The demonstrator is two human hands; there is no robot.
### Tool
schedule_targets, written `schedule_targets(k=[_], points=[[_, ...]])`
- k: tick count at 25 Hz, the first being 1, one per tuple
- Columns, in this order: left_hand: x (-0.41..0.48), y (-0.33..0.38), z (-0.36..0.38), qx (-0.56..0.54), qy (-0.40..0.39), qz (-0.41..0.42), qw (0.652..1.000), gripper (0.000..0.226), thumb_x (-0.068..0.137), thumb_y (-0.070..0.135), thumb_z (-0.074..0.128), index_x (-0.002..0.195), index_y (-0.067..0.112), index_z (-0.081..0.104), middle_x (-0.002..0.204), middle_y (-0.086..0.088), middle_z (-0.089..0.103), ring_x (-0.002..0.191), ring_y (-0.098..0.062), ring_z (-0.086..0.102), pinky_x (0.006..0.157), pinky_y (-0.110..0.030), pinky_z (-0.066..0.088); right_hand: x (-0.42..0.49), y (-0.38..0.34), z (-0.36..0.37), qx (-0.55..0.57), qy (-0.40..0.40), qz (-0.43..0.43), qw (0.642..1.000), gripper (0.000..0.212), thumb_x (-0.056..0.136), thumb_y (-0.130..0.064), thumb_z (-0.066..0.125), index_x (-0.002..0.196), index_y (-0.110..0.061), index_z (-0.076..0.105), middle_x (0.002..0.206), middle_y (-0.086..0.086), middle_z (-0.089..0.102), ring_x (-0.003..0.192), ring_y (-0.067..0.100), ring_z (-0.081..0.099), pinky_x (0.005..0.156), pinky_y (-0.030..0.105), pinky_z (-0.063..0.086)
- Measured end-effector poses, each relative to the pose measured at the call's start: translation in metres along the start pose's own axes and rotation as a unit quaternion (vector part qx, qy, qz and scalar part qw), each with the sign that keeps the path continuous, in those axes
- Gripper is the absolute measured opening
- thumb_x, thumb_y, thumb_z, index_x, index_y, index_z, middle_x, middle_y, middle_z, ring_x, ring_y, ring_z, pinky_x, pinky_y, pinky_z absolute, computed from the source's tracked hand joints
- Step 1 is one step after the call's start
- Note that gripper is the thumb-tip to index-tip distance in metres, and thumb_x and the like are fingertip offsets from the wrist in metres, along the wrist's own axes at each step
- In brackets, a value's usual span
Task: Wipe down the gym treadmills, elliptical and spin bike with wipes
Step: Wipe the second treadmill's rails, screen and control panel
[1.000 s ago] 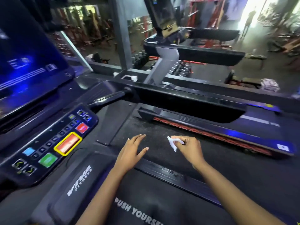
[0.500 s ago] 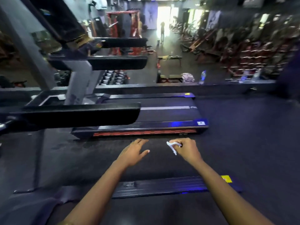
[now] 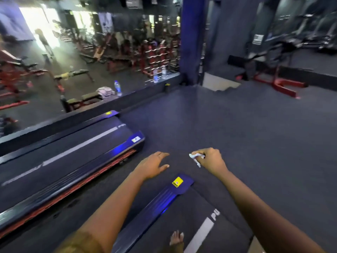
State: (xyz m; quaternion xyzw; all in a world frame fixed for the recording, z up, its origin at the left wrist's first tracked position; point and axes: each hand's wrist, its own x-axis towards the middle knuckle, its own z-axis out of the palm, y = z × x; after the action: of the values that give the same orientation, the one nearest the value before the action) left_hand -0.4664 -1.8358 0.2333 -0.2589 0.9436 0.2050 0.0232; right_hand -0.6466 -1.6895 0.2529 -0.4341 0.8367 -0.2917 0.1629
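Observation:
My right hand (image 3: pixel 211 160) pinches a small crumpled white wipe (image 3: pixel 196 157) in the air above the dark floor. My left hand (image 3: pixel 152 165) hovers beside it with fingers relaxed and holds nothing. Below my arms lies the rear end of a treadmill deck, its side rail (image 3: pixel 160 199) carrying a yellow sticker, and a bare foot (image 3: pixel 176 239) stands on its belt. A second treadmill (image 3: pixel 73 152) with a lit blue rear corner lies to the left, parallel to the first.
Dark rubber floor (image 3: pixel 237 134) spreads ahead and right. A low ledge (image 3: pixel 109 103) with a water bottle (image 3: pixel 117 87) borders a lower gym hall full of red machines. A dark pillar (image 3: pixel 191 39) stands ahead, and a red-footed machine (image 3: pixel 280 84) at right.
My view has swung to the right, away from the treadmill console and handrails toward the treadmills' rear ends and the floor. Both hands keep their pose, the wipe still pinched in the right.

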Motion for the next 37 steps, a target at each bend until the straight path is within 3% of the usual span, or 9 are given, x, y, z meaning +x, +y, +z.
schedule_targets(k=[4, 7, 9, 13, 18, 25, 31, 35, 37], points=[[0.112, 0.044, 0.011, 0.02, -0.046, 0.073, 0.996, 0.054, 0.098, 0.036, 0.049, 0.146, 0.016, 0.034, 0.146, -0.005, 0.04, 0.134, -0.02, 0.04, 0.109, -0.033, 0.033, 0.043, 0.064, -0.046, 0.001, 0.045, 0.061, 0.997, 0.016, 0.085, -0.014, 0.061, 0.081, -0.021, 0.076, 0.072, 0.0, 0.072, 0.076, 0.003, 0.063, 0.058, 0.002, 0.037], [0.206, 0.077, 0.013, 0.051, -0.07, 0.126, 0.988, 0.053, 0.098, 0.037, 0.047, 0.146, 0.016, 0.034, 0.144, -0.006, 0.041, 0.133, -0.02, 0.04, 0.108, -0.034, 0.033, 0.095, 0.113, -0.079, -0.013, 0.051, 0.09, 0.994, 0.018, 0.085, -0.019, 0.062, 0.072, -0.025, 0.073, 0.057, -0.003, 0.066, 0.07, 0.001, 0.062, 0.06, 0.012, 0.038], [0.268, 0.097, 0.009, 0.077, -0.086, 0.149, 0.982, 0.053, 0.098, 0.037, 0.046, 0.146, 0.017, 0.034, 0.145, -0.006, 0.04, 0.133, -0.021, 0.04, 0.108, -0.035, 0.034, 0.135, 0.14, -0.105, -0.025, 0.049, 0.111, 0.992, 0.02, 0.086, -0.021, 0.061, 0.07, -0.027, 0.071, 0.063, 0.002, 0.069, 0.072, 0.004, 0.062, 0.057, 0.012, 0.036], [0.379, 0.14, 0.0, 0.125, -0.123, 0.193, 0.966, 0.052, 0.099, 0.037, 0.045, 0.147, 0.018, 0.033, 0.147, -0.005, 0.038, 0.134, -0.022, 0.038, 0.107, -0.037, 0.035, 0.209, 0.19, -0.154, -0.049, 0.08, 0.151, 0.984, 0.015, 0.087, -0.021, 0.061, 0.092, -0.02, 0.075, 0.074, 0.003, 0.072, 0.082, 0.013, 0.066, 0.056, 0.013, 0.033], [0.467, 0.165, 0.003, 0.145, -0.139, 0.205, 0.958, 0.055, 0.099, 0.039, 0.044, 0.148, 0.019, 0.031, 0.149, -0.004, 0.036, 0.136, -0.021, 0.036, 0.106, -0.035, 0.035, 0.278, 0.234, -0.175, -0.028, 0.101, 0.165, 0.981, 0.016, 0.086, -0.02, 0.061, 0.091, -0.021, 0.076, 0.064, -0.004, 0.068, 0.069, 0.008, 0.066, 0.054, 0.006, 0.037], [0.584, 0.118, 0.058, 0.162, -0.121, 0.148, 0.968, 0.055, 0.097, 0.045, 0.045, 0.146, 0.02, 0.034, 0.146, -0.004, 0.039, 0.134, -0.021, 0.039, 0.106, -0.037, 0.037, 0.418, 0.306, -0.134, -0.078, -0.005, 0.072, 0.994, 0.018, 0.086, -0.021, 0.058, 0.089, -0.023, 0.075, 0.077, 0.004, 0.073, 0.08, 0.01, 0.066, 0.059, 0.014, 0.035], [0.739, 0.041, 0.126, 0.165, -0.061, 0.015, 0.984, 0.054, 0.097, 0.045, 0.045, 0.144, 0.019, 0.039, 0.146, -0.005, 0.042, 0.134, -0.023, 0.039, 0.106, -0.039, 0.037, 0.593, 0.41, -0.067, -0.124, -0.079, -0.056, 0.987, 0.019, 0.085, -0.02, 0.058, 0.095, -0.021, 0.075, 0.093, 0.002, 0.074, 0.091, 0.013, 0.066, 0.069, 0.016, 0.042], [0.769, 0.015, 0.116, 0.131, -0.055, -0.068, 0.987, 0.053, 0.097, 0.045, 0.045, 0.143, 0.019, 0.04, 0.145, -0.005, 0.044, 0.133, -0.023, 0.041, 0.106, -0.039, 0.038, 0.665, 0.4, -0.069, -0.098, -0.079, -0.108, 0.986, 0.017, 0.086, -0.019, 0.059, 0.091, -0.021, 0.075, 0.087, 0.006, 0.074, 0.087, 0.015, 0.067, 0.075, 0.023, 0.047], [0.77, -0.001, 0.106, 0.121, -0.046, -0.109, 0.986, 0.052, 0.098, 0.045, 0.044, 0.142, 0.019, 0.041, 0.145, -0.003, 0.044, 0.133, -0.021, 0.041, 0.105, -0.04, 0.038, 0.697, 0.38, -0.061, -0.09, -0.115, -0.125, 0.981, 0.019, 0.085, -0.021, 0.06, 0.072, -0.029, 0.072, 0.087, 0.005, 0.074, 0.084, 0.015, 0.067, 0.075, 0.026, 0.052]])
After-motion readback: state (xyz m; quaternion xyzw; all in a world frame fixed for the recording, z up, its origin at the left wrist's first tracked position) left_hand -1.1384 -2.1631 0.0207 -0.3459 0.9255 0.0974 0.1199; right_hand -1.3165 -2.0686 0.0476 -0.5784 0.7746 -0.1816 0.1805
